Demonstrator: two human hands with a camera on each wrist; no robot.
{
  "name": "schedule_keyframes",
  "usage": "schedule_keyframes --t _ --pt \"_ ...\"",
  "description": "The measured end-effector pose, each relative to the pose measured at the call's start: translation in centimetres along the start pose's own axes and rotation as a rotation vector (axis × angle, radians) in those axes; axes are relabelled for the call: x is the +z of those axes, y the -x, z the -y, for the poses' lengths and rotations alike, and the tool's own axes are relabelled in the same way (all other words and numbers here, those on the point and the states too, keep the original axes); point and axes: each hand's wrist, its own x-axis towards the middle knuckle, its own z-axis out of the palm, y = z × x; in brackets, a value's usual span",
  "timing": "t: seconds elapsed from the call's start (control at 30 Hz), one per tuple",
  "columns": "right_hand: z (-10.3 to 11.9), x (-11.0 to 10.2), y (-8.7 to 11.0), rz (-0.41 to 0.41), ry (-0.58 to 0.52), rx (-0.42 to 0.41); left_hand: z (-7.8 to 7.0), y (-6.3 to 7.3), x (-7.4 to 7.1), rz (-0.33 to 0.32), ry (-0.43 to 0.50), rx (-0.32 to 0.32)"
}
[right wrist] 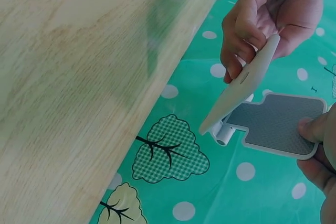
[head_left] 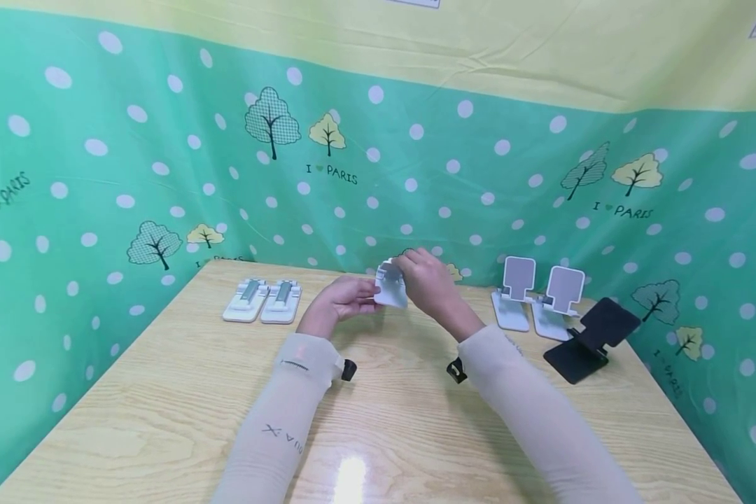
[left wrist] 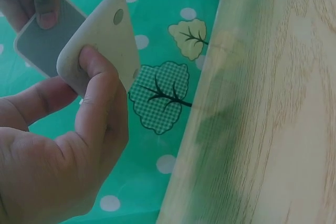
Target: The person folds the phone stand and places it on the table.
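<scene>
A white folding phone stand (head_left: 391,290) is held up off the table between both hands, partly unfolded. My left hand (head_left: 348,297) pinches its base plate (left wrist: 107,40) at one edge, between thumb and fingers. On the other side, my right hand (head_left: 430,281) pinches the grey-padded back plate (right wrist: 275,121) by its far end, with the thumb on the pad. A hinge (right wrist: 224,134) joins the two plates, which stand at an angle to each other in the right wrist view.
Two folded white stands (head_left: 244,302) lie side by side at the back left of the wooden table (head_left: 164,420). At the right stand two unfolded white stands (head_left: 518,280) and a black one (head_left: 605,323). A green dotted cloth (head_left: 353,217) hangs behind the table.
</scene>
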Motion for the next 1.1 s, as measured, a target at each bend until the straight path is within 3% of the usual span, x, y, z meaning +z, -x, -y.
schedule_keyframes --t 0.47,1.1 --pt "0.5 0.2 0.5 0.031 -0.030 -0.009 0.1 -0.1 -0.2 -0.003 0.012 -0.006" --pt "1.5 0.6 1.5 0.073 0.023 -0.049 -0.1 -0.2 -0.3 -0.025 0.040 0.004"
